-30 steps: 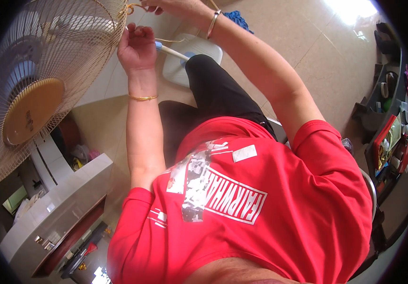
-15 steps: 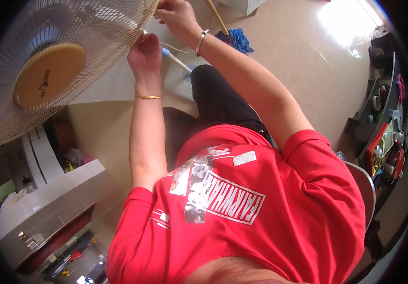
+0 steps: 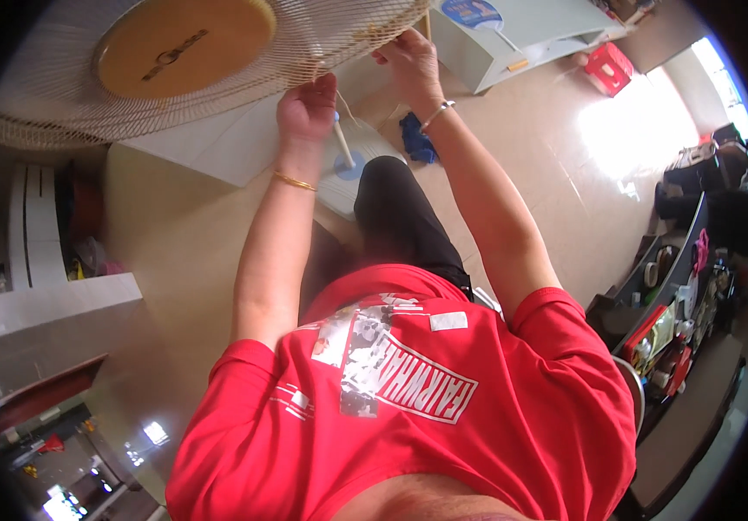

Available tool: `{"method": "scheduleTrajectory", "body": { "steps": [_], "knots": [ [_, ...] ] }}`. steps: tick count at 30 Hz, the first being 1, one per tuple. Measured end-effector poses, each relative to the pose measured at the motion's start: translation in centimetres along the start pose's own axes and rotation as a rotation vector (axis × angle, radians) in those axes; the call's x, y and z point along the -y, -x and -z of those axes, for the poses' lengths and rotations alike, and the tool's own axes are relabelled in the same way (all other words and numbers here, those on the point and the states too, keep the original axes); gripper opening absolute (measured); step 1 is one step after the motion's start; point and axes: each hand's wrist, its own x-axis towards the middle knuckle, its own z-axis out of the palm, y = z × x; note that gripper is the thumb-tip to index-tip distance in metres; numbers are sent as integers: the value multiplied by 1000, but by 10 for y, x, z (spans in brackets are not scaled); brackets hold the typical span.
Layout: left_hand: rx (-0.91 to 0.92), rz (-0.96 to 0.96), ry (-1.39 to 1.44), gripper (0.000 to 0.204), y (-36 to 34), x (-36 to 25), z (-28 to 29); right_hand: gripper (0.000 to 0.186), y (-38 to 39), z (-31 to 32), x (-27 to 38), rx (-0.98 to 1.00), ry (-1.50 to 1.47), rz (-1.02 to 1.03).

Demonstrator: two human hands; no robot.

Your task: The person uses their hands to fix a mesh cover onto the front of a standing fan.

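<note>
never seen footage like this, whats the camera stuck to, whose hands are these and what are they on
There is no machine arm here, just a person's two bare hands. The picture comes from a wide fisheye camera worn on the head, looking down, so straight edges bend. The left hand and right hand are up at the near rim of a large fan's wire cage; fingertips are partly hidden, so I can't tell how firmly they grip. Beyond, a blue hand fan lies on a white cabinet, and blue cloth is on the floor.
</note>
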Motion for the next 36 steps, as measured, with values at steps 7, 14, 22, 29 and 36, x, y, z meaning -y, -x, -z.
{"method": "scheduleTrajectory", "body": {
  "steps": [7,14,22,29,36],
  "knots": [
    [-58,-101,47,15,-6,7,-4,10,-1,19,5,172,15,-6],
    [-106,-99,21,15,-5,9,-8,13,7,27,20,227,46,-96],
    [-4,-99,161,18,-10,16,0,14,12,7,12,55,-187,-108],
    [23,-121,190,17,-12,19,5,7,11,6,6,-20,-229,-77],
    [-16,-160,197,17,-13,21,-2,5,13,8,10,0,-185,-30]
  ]
}}
